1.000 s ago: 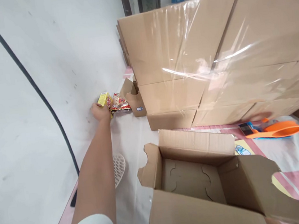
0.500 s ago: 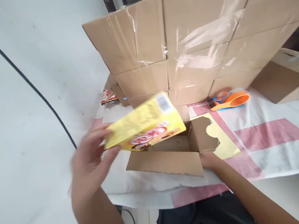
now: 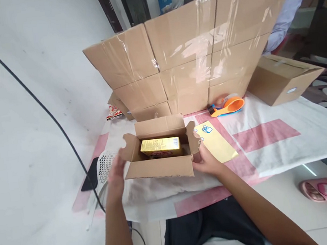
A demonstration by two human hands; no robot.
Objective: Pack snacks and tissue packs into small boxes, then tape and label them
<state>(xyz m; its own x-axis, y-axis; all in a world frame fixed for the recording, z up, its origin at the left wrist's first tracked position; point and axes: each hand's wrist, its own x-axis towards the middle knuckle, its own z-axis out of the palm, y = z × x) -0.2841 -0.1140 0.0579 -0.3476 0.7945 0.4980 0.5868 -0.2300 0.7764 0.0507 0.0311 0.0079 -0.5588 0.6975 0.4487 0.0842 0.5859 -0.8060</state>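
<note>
A small open cardboard box (image 3: 159,168) stands on the cloth-covered table with its flaps spread outward. Inside it lies a yellow packet box (image 3: 160,144) with a barcode and red lettering. My left hand (image 3: 117,176) is at the left flap, slightly blurred, fingers extended along the box's side and holding nothing else. On the opposite end, my right hand (image 3: 206,161) grips the cardboard box by its right side, its fingertips partly hidden behind the flap.
A tall taped cardboard panel (image 3: 186,68) stands behind. An orange tape dispenser (image 3: 228,106) and yellow sheet (image 3: 218,143) lie to the right, near another carton (image 3: 280,80). A white perforated object (image 3: 105,165) and black cable (image 3: 45,109) are left. Someone's slippered foot (image 3: 323,190) shows at right.
The yellow packet box has gone from my left hand into the cardboard box. My left hand has come to the box's left side. The view has shifted.
</note>
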